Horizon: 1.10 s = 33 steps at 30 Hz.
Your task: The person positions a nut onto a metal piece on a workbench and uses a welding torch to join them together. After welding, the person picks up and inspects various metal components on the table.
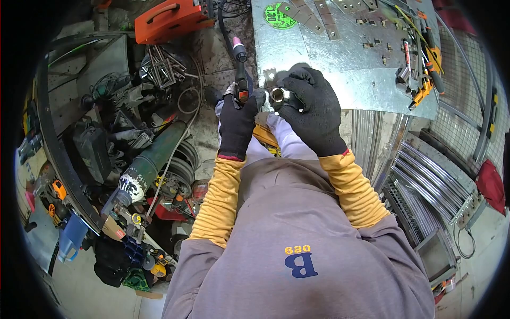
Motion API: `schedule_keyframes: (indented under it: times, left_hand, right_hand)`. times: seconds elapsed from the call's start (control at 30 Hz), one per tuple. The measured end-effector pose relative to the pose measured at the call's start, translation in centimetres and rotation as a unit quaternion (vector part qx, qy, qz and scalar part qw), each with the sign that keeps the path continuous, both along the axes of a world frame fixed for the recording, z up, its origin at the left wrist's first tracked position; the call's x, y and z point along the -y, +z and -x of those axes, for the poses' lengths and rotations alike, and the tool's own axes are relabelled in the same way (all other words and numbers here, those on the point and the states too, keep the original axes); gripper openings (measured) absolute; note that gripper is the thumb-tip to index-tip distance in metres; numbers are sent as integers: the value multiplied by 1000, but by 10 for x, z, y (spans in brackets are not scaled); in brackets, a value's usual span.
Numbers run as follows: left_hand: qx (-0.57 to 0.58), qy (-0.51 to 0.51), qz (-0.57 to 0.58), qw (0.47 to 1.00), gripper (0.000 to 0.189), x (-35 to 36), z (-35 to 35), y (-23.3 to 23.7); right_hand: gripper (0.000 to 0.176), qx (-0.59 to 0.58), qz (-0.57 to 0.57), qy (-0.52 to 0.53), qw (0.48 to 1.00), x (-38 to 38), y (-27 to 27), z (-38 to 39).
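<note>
Right hand (313, 109) pinches metal ring (277, 95), bore facing up; left hand (236, 125) grips torch (240, 74) just left, pointing away.

The left hand (236, 125) and right hand (311, 106) are black-gloved, yellow sleeves (218, 196) behind them. The left's torch (240, 69) is pink-tipped, the right's fitting (278, 95) silvery; beyond the left, an orange case (170, 18).

The desk (340, 69) is carrying a green disc (279, 16) at eleven o'clock and flat metal plates (324, 18) at twelve, with hand tools (425, 74) lying at three.
</note>
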<state>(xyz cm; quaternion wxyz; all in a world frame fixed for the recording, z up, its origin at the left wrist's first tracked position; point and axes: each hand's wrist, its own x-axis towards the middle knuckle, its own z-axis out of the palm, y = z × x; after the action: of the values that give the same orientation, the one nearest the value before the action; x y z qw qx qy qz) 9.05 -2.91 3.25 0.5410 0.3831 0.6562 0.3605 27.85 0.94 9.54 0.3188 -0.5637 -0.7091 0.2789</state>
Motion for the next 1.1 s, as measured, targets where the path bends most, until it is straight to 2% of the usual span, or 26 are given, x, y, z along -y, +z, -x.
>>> schedule_keyframes:
  times: [0.1, 0.97, 1.1]
  left_hand:
    - [-24, -11, -17, 1000, 36, 0, 0, 0]
    - [39, 9, -7, 999, 38, 0, 1, 0]
    - [6, 2, -10, 1000, 37, -1, 1, 2]
  right_hand:
    - [35, 10, 3, 4, 1000, 0, 2, 0]
    - [32, 13, 6, 12, 1000, -1, 1, -2]
    - [33, 9, 1, 10, 1000, 0, 0, -1]
